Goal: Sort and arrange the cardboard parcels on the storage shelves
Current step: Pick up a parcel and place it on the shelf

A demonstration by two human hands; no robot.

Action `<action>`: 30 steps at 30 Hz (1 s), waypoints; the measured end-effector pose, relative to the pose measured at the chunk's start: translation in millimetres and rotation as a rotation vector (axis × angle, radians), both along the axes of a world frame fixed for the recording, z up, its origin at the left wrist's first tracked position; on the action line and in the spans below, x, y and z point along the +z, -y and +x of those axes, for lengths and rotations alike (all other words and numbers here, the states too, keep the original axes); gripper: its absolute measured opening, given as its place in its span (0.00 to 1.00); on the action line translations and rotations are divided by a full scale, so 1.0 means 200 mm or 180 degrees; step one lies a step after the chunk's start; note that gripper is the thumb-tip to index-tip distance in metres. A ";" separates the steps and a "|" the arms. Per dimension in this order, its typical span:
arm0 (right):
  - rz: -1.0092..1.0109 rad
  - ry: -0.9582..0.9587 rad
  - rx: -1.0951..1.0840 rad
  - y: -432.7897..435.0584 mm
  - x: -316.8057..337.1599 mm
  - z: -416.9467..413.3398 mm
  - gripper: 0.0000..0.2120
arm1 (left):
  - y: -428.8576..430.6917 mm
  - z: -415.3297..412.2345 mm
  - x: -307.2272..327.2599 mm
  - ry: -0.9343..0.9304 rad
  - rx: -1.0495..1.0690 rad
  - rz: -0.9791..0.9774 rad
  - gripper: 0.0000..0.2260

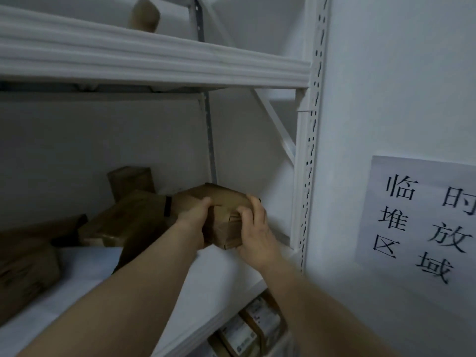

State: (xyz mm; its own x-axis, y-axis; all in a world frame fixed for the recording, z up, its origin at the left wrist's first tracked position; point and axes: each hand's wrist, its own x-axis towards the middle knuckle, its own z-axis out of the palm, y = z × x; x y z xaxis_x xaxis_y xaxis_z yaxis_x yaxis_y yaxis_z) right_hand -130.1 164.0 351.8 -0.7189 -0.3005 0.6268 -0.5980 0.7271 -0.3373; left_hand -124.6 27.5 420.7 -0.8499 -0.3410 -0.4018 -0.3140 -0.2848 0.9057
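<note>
A small brown cardboard parcel (226, 222) sits at the right end of the white middle shelf (180, 279), near the back corner. My left hand (192, 220) grips its left side with the fingers curled over the top edge. My right hand (253, 228) grips its right side, thumb on the front face. To the left lie other brown parcels: a flat one with black tape (128, 217), a box behind it (131, 180), and more at the far left (25, 264).
An upper shelf beam (154, 60) crosses overhead, with a parcel (144, 15) on top. The perforated white upright (307, 163) stands just right of the hands. A paper sign (422, 222) hangs on the wall. Labelled parcels (247, 331) fill the shelf below.
</note>
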 end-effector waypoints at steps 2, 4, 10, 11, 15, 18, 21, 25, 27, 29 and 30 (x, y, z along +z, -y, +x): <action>0.0050 0.0130 0.0221 -0.02 -0.02 0.09 0.36 | 0.01 0.10 -0.02 -0.0032 0.0146 0.0013 0.27; -0.0263 0.0266 0.0226 -0.05 -0.04 0.17 0.36 | 0.02 0.20 -0.04 -0.0097 0.0340 0.0022 0.25; -0.2909 0.2792 0.0259 -0.12 0.01 0.32 0.38 | -0.05 0.47 -0.09 -0.0119 0.0705 0.0312 0.33; -0.3105 0.3198 0.0298 -0.14 0.01 0.33 0.44 | -0.07 0.51 -0.09 -0.0159 0.0693 0.0383 0.32; -0.3522 0.3907 0.0790 -0.20 0.04 0.44 0.43 | -0.17 0.69 -0.10 -0.0212 0.0702 0.0325 0.28; -0.3495 0.3746 0.1042 -0.21 0.05 0.50 0.40 | -0.15 0.77 -0.12 -0.0126 0.0600 0.0033 0.27; -0.2529 0.2939 0.0728 -0.22 0.04 0.53 0.64 | -0.14 0.82 -0.09 -0.0070 0.0496 -0.0236 0.26; -0.1516 0.1743 0.0684 -0.23 0.10 0.59 0.56 | -0.17 0.83 -0.01 -0.0298 0.0340 -0.0043 0.23; -0.1366 0.1154 0.0750 -0.20 0.13 0.62 0.53 | -0.18 0.81 0.04 -0.0417 0.0348 -0.0032 0.19; -0.1131 0.0632 0.0788 -0.16 0.14 0.63 0.48 | -0.18 0.80 0.09 -0.0442 0.0465 -0.0155 0.21; -0.0971 0.0394 0.0786 -0.14 0.14 0.63 0.46 | -0.18 0.79 0.12 -0.0437 0.0559 -0.0221 0.24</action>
